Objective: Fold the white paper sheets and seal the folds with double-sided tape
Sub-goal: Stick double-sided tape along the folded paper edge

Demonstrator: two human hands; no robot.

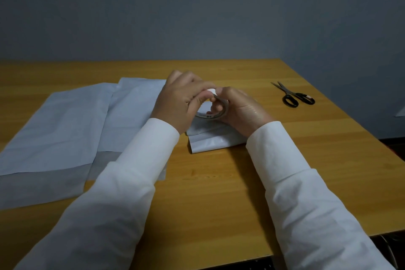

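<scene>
A roll of double-sided tape (215, 114) is held above the table's middle. My right hand (238, 108) grips the roll, with fingers through its hole. My left hand (182, 100) pinches the tape's loose white end (211, 90) at the top of the roll. Under both hands lies a small folded white paper sheet (210, 140), partly hidden by my wrists. Larger white paper sheets (65, 129) lie spread and overlapping on the left of the table.
Black-handled scissors (292, 95) lie shut on the wooden table (219, 193) to the far right. The table's right edge and near edge are close by; a grey wall stands behind. My white sleeves cover part of the sheets.
</scene>
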